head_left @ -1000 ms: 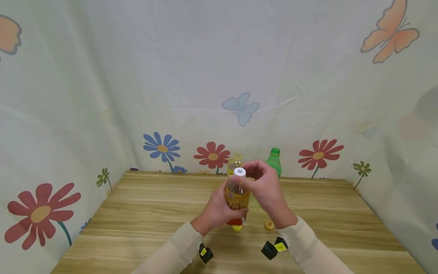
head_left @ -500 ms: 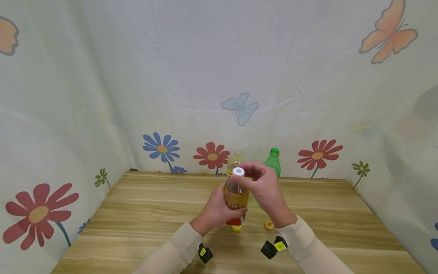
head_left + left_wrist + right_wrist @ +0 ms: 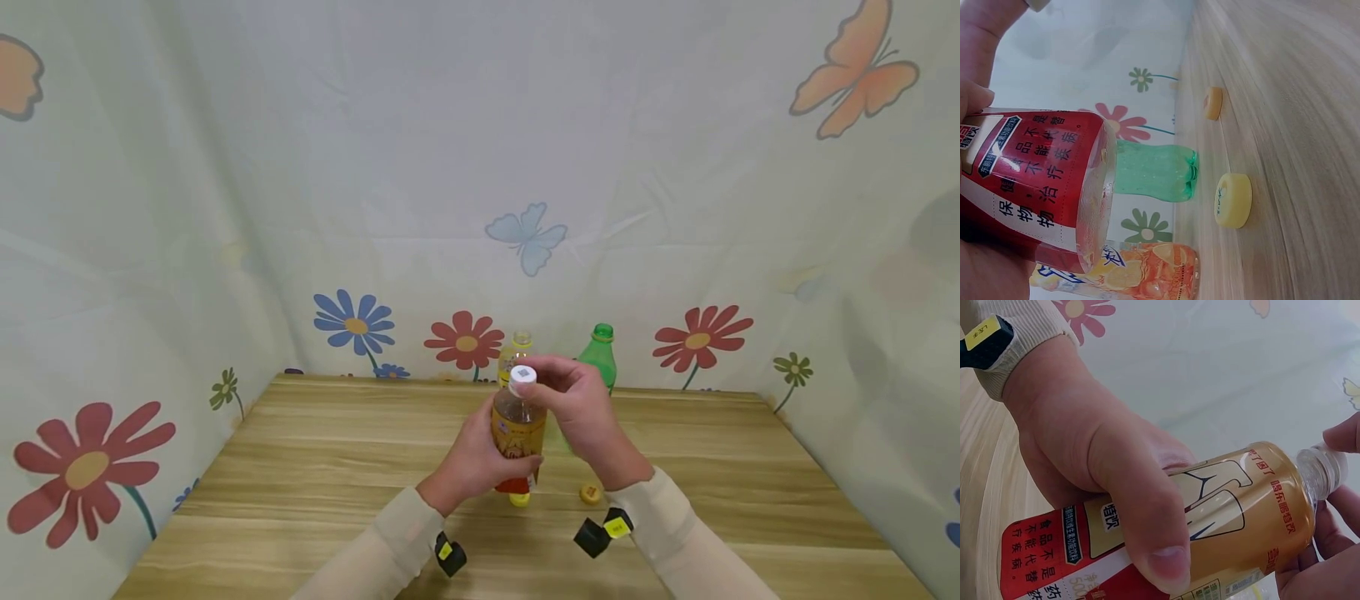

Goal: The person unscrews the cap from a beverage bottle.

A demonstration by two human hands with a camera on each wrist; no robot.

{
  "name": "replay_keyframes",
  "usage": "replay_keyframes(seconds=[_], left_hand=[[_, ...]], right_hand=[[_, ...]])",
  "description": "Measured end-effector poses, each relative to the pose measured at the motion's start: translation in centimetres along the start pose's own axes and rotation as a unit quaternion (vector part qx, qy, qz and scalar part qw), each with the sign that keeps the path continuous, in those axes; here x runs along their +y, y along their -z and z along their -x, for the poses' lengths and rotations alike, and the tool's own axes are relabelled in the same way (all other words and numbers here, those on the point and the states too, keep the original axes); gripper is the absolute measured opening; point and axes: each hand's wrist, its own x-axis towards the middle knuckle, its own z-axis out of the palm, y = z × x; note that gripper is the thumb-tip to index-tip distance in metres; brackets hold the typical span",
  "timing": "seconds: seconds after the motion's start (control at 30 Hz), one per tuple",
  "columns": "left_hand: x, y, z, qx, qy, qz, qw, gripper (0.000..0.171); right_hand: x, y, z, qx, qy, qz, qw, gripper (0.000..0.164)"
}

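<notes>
My left hand [image 3: 476, 458] grips a plastic drink bottle [image 3: 519, 437] with a gold and red label round its body, holding it upright above the table. The thumb lies across the label in the right wrist view, where the bottle [image 3: 1229, 519] fills the lower part. At its top, my right hand [image 3: 585, 408] pinches the white cap [image 3: 522, 379] between thumb and fingers. The right wrist view shows the clear bottle neck [image 3: 1319, 472] between the fingers of that hand; the cap itself is out of sight there. The bottle's base [image 3: 1097, 194] hangs over the table in the left wrist view.
Behind the hands stand a green bottle [image 3: 598, 362] and a clear bottle [image 3: 514, 358] with a yellow and orange label, both without caps. A yellow cap [image 3: 1233, 200] and an orange cap [image 3: 1213, 103] lie on the wooden table [image 3: 337, 467]. A flowered cloth [image 3: 420, 167] surrounds the table.
My right hand has shifted slightly, and the white cap sits a little higher and more tilted, with more of its side showing. The left hand and bottle stay nearly still.
</notes>
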Motion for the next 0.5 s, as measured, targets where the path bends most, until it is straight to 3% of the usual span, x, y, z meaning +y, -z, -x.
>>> replay_keyframes(seconds=[0.33, 0.5], left_hand=[[-0.05, -0.06, -0.10, -0.002, 0.000, -0.001, 1.0000, 0.077], [0.05, -0.04, -0.12, 0.000, -0.011, -0.007, 0.9999, 0.077]], right_hand=[[0.55, 0.43, -0.51, -0.032, 0.001, -0.021, 0.999, 0.043], [0.36, 0.44, -0.51, -0.041, 0.004, -0.007, 0.999, 0.059]])
